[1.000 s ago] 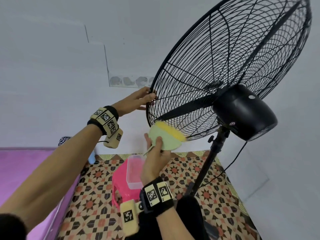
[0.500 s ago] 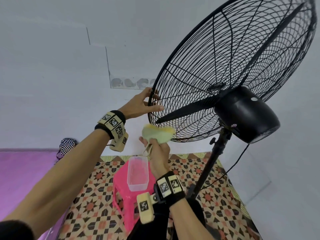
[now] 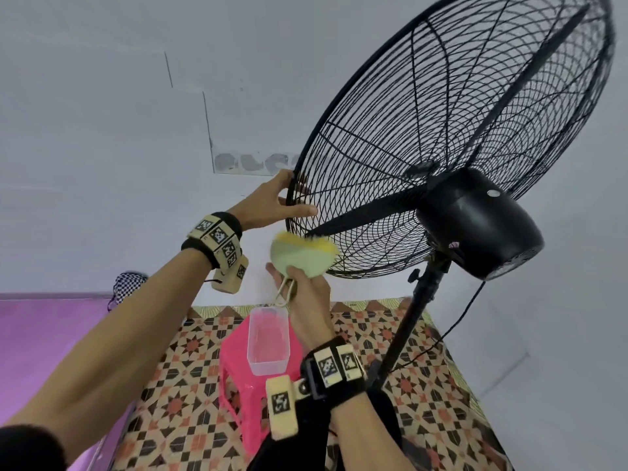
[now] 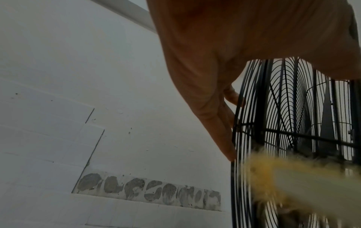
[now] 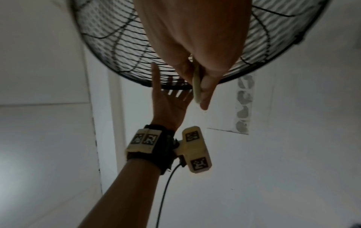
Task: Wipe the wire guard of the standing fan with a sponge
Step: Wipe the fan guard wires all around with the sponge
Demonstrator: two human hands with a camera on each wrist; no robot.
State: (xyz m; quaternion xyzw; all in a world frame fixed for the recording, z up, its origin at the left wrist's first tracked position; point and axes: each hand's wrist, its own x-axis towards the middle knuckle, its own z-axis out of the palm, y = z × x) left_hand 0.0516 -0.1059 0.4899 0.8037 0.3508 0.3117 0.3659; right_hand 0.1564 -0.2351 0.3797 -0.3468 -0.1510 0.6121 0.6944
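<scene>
The black wire guard (image 3: 441,113) of the standing fan tilts up at the right, seen from its motor side. My left hand (image 3: 289,195) holds its left rim, thumb across the rear wires and fingers on the far side. In the left wrist view the fingers (image 4: 218,123) lie straight along the guard's rim (image 4: 237,135). My right hand (image 3: 285,277) pinches a round green sponge (image 3: 302,258) from below. Its yellow fuzzy face touches the guard's lower left wires, just under my left thumb. The sponge (image 4: 293,177) looks blurred. In the right wrist view I see only the sponge's thin edge (image 5: 196,83).
The black motor housing (image 3: 475,226) sits on a slanted pole (image 3: 407,321) with a cable (image 3: 458,321) hanging behind. Below my hands a pink stool (image 3: 234,368) carries a clear plastic container (image 3: 268,338). A purple surface (image 3: 34,334) lies at the left, over a patterned floor (image 3: 424,385).
The sponge has slid left along the guard's lower rim toward my left hand. My left thumb now lies across the rear wires.
</scene>
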